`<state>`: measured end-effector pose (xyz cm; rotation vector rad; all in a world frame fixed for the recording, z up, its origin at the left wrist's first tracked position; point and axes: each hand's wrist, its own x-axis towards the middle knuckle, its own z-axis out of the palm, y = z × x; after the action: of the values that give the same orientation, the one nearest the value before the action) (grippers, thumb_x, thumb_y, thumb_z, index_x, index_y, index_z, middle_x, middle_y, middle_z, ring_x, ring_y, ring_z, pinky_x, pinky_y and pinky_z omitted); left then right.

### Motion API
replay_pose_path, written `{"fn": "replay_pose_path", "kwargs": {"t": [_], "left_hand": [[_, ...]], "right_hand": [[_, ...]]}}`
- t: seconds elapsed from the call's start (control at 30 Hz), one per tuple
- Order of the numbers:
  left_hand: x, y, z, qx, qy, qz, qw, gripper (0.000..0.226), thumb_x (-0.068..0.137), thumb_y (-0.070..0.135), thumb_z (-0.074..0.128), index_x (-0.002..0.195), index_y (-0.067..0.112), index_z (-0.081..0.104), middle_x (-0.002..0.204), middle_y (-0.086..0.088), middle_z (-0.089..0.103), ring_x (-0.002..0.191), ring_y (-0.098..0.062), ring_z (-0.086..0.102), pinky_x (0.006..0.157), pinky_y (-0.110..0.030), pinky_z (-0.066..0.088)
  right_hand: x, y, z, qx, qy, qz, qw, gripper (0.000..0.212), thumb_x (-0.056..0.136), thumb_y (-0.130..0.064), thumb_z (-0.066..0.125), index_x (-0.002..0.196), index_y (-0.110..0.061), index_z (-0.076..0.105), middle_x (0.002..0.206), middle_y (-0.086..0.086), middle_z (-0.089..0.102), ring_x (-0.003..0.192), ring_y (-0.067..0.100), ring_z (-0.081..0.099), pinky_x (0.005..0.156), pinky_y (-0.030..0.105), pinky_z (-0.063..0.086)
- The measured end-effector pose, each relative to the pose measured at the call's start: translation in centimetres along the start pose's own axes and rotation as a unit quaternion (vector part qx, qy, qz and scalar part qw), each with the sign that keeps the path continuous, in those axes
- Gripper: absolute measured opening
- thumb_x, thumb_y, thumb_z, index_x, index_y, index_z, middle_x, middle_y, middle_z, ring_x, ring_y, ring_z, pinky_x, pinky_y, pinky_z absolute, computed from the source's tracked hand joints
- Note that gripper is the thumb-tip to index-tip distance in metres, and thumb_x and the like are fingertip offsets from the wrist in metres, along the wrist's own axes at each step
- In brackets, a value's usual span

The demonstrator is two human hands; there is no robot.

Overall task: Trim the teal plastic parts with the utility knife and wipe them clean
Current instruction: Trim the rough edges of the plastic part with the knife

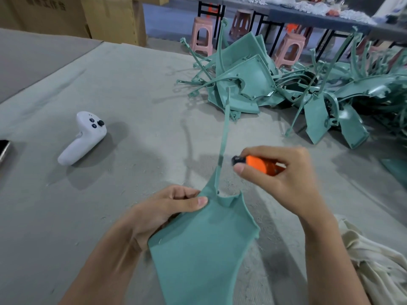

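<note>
Lower centre of frame: left hand (167, 208) pinches the teal panel (198, 249) by its upper edge, the long sprue strip (224, 137) not yet cut off. Right hand (284, 175) grips the orange utility knife (257, 165), its tip beside the strip. Big untrimmed teal pile (286, 84) upper right; wiping cloth (378, 267) idle lower right. Early going, I'd judge.

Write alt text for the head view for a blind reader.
A left hand grips a flat teal plastic part over a grey table while the right hand holds an orange utility knife beside its thin stem. A pile of teal parts lies beyond, a white controller at left, a cream cloth at right.
</note>
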<state>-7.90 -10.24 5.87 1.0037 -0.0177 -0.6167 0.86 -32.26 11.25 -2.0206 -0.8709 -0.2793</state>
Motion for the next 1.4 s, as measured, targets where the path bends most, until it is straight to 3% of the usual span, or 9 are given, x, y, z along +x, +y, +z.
{"fn": "replay_pose_path", "kwargs": {"t": [0.13,0.33,0.63,0.8,0.97,1.07,1.13,1.27,1.4], "left_hand": [[0.0,0.2,0.0,0.020,0.039,0.008,0.999,0.035,0.085,0.021,0.069,0.111,-0.004,0.068,0.101,-0.020,0.071,0.079,-0.023,0.072,0.070,-0.029,0.058],[-0.1,0.3,0.4,0.055,0.084,-0.001,0.995,0.036,0.081,0.022,0.072,0.107,-0.001,0.070,0.106,-0.024,0.070,0.082,-0.027,0.071,0.076,-0.033,0.057],[-0.1,0.5,0.8,0.090,0.121,-0.033,0.988,0.027,0.081,0.022,0.076,0.099,0.002,0.073,0.100,-0.022,0.072,0.076,-0.025,0.071,0.070,-0.032,0.059],[0.0,0.5,0.8,0.094,0.149,-0.028,0.984,0.029,0.079,0.024,0.073,0.100,0.003,0.074,0.101,-0.021,0.072,0.080,-0.027,0.072,0.073,-0.034,0.059],[0.3,0.3,0.9,0.102,0.205,-0.002,0.973,0.021,0.081,0.019,0.071,0.096,0.004,0.075,0.095,-0.019,0.074,0.076,-0.027,0.073,0.066,-0.032,0.059],[0.5,0.1,1.1,0.129,0.221,0.009,0.967,0.017,0.087,0.014,0.069,0.100,0.005,0.073,0.094,-0.016,0.074,0.080,-0.030,0.073,0.069,-0.035,0.059],[0.6,-0.1,1.1,0.145,0.221,0.017,0.964,0.017,0.088,0.013,0.068,0.102,0.005,0.071,0.093,-0.016,0.075,0.082,-0.032,0.073,0.070,-0.035,0.059],[0.6,-0.2,1.2,0.173,0.218,0.030,0.960,0.014,0.089,0.012,0.067,0.102,0.005,0.070,0.090,-0.014,0.075,0.079,-0.030,0.073,0.064,-0.031,0.058],[0.9,-0.3,1.2,0.212,0.236,0.037,0.948,0.012,0.089,0.015,0.069,0.100,0.011,0.071,0.087,-0.007,0.076,0.078,-0.024,0.074,0.061,-0.027,0.057]], "right_hand": [[0.0,0.1,0.6,-0.003,-0.088,0.009,0.996,0.028,0.078,-0.051,0.073,0.081,-0.023,0.076,0.068,0.002,0.068,0.063,0.027,0.062,0.057,0.043,0.046],[-0.1,0.2,0.7,-0.058,-0.087,0.016,0.994,0.027,0.076,-0.051,0.073,0.079,-0.025,0.075,0.067,0.000,0.069,0.063,0.025,0.062,0.060,0.041,0.049],[0.0,0.3,1.0,-0.147,0.028,0.020,0.989,0.028,0.080,-0.053,0.069,0.082,-0.025,0.076,0.070,-0.008,0.071,0.064,0.016,0.064,0.061,0.039,0.052],[0.3,0.2,0.7,-0.107,0.170,0.048,0.978,0.025,0.087,-0.048,0.067,0.086,-0.024,0.070,0.067,-0.013,0.061,0.063,0.009,0.054,0.056,0.012,0.038],[0.6,0.0,1.1,0.016,0.031,0.144,0.989,0.043,0.073,-0.068,0.069,0.077,-0.025,0.068,0.056,0.002,0.048,0.047,0.005,0.037,0.047,0.014,0.029],[0.5,0.2,2.1,-0.023,-0.033,0.168,0.985,0.041,0.070,-0.055,0.079,0.076,-0.015,0.071,0.046,-0.008,0.036,0.044,0.008,0.030,0.044,0.015,0.025],[0.4,0.2,2.8,-0.060,-0.049,0.169,0.983,0.051,0.072,-0.052,0.080,0.072,-0.003,0.066,0.046,-0.006,0.031,0.045,0.011,0.028,0.044,0.020,0.024],[0.4,-0.2,3.9,-0.093,-0.044,0.176,0.979,0.054,0.078,-0.043,0.079,0.054,-0.014,0.039,0.043,-0.006,0.032,0.045,0.013,0.028,0.045,0.025,0.025],[0.4,-0.2,4.2,-0.064,-0.029,0.174,0.982,0.052,0.084,-0.027,0.075,0.056,-0.012,0.034,0.046,-0.006,0.027,0.047,0.013,0.024,0.046,0.024,0.023]]}}
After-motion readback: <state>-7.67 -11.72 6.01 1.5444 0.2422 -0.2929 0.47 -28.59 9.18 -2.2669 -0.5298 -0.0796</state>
